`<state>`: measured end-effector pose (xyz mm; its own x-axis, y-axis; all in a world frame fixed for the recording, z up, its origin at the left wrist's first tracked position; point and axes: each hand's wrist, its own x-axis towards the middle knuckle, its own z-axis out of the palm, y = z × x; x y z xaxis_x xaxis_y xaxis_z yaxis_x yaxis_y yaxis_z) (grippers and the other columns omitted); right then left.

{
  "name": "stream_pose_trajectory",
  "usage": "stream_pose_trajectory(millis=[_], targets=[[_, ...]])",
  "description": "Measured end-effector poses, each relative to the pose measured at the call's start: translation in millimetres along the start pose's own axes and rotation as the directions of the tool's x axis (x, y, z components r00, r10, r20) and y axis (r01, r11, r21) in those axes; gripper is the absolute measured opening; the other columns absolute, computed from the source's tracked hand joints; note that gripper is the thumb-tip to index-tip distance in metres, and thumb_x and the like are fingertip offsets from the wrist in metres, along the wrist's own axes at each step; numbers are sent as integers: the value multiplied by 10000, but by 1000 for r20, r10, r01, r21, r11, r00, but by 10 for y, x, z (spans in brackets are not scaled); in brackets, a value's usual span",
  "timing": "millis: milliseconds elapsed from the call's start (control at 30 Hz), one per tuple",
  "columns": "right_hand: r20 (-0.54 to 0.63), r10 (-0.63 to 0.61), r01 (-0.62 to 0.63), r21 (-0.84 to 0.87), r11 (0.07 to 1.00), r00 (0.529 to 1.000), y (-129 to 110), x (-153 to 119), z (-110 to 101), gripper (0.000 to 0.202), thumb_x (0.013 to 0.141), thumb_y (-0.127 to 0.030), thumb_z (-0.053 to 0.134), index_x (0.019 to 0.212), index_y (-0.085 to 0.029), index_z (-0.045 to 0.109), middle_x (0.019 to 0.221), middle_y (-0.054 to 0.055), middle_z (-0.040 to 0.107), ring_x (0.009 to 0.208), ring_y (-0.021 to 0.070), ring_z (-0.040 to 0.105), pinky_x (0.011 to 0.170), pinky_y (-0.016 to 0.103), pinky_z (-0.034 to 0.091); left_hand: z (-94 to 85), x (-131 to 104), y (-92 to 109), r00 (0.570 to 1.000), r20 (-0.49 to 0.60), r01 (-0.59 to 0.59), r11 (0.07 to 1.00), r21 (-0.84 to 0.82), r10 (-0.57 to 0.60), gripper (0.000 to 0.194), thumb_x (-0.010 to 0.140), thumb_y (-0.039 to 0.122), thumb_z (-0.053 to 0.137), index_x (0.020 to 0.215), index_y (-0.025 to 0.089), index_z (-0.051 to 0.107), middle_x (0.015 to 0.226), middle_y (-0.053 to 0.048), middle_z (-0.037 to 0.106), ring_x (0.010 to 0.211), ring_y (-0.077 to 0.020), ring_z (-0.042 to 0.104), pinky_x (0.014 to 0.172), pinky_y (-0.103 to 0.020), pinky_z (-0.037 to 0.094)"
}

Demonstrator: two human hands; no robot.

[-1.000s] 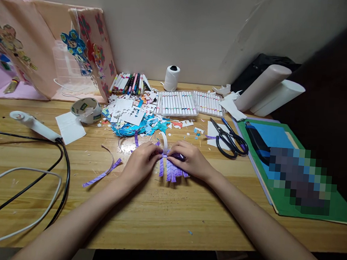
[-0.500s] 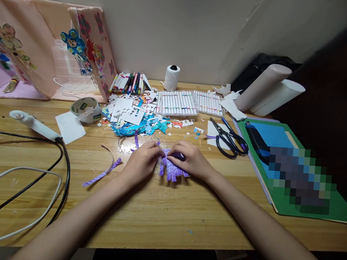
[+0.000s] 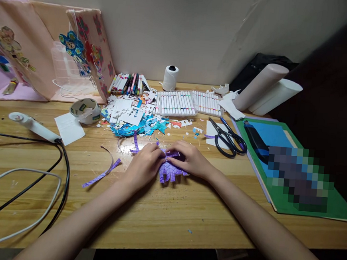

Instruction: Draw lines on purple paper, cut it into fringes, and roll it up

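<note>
A purple paper cutout (image 3: 172,170) with fringed, strip-like edges is between my hands, just above or on the wooden table. My left hand (image 3: 144,161) pinches its left side, thumb and fingers together. From the right, my right hand (image 3: 189,158) pinches the paper near its middle, fingertips close to those of the left. The fingers hide part of the paper. Beyond my left hand lies another purple strip (image 3: 135,142). Farther left, a loose purple paper strip (image 3: 102,175) rests on the table beside a thin curled strip (image 3: 110,157).
Black-handled scissors (image 3: 225,138) lie right of my hands, near a green board (image 3: 287,207). Behind are paper scraps (image 3: 123,114), boxed markers (image 3: 178,102), a thread spool (image 3: 170,78) and a tape roll (image 3: 85,110). Cables (image 3: 63,185) loop at left beside a white device (image 3: 35,127).
Both hands stay at the paper, their fingertips slightly lower and nearer each other. A purple strip now shows more plainly under the right fingers. The view has shifted slightly.
</note>
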<state>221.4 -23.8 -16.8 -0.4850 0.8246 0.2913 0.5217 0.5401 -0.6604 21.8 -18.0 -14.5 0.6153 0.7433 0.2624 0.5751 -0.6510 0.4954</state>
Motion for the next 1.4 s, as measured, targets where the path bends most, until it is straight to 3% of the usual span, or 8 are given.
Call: stream_pose_trajectory(millis=[167,400,700,900,1033,1200,1400], targets=[[28,-8,7,14,1000,1000,-4,-21,-82,146,846,-220,619,987,-181,617,955,71,671,891,182,613,794,341,498,22,-1,25,999,11,42,998,-54,-42,74,890,155,538,896,150,611,884,-78,615,836,-200,579,748,-344,481],[105,11,-23,121,992,994,-3,-67,-176,372,806,-211,642,1168,-218,555,1099,67,658,979,179,622,869,342,504,41,27,38,998,-26,62,994,-90,-65,94,889,243,575,899,169,631,908,-75,644,874,-211,600,798,-365,485],[190,-5,0,26,1000,982,-12,-54,-212,506,687,-348,777,1112,-188,554,1092,88,623,1017,225,580,899,391,475,49,41,57,993,-43,108,994,-18,-108,229,934,223,462,820,151,648,815,-83,634,790,-202,586,720,-339,475],[133,8,-7,-8,1000,991,-32,-40,-141,453,669,-250,764,1075,-194,571,1060,80,632,990,231,581,880,393,469,46,41,56,994,-58,97,995,-15,-98,223,928,215,465,814,155,647,803,-74,635,774,-191,584,705,-326,474],[84,48,-46,-19,999,995,-39,-24,-98,284,723,-163,694,985,-196,589,988,64,643,941,211,589,840,364,470,33,42,59,995,-44,90,995,-36,-91,213,927,202,467,834,155,653,837,-77,643,802,-192,591,725,-319,471],[17,92,-93,34,995,996,-27,-13,-47,117,798,-182,653,906,-178,607,912,50,609,868,178,575,776,320,474,35,42,52,996,-50,75,997,-34,-77,216,921,217,492,794,150,653,810,-73,638,782,-189,587,707,-310,462],[-52,162,-154,136,979,985,3,-1,6,83,812,-231,656,843,-166,615,833,32,594,773,154,574,708,293,477,31,43,55,996,-50,75,997,-33,-77,214,920,205,489,801,145,657,816,-77,639,786,-188,587,706,-309,465]])
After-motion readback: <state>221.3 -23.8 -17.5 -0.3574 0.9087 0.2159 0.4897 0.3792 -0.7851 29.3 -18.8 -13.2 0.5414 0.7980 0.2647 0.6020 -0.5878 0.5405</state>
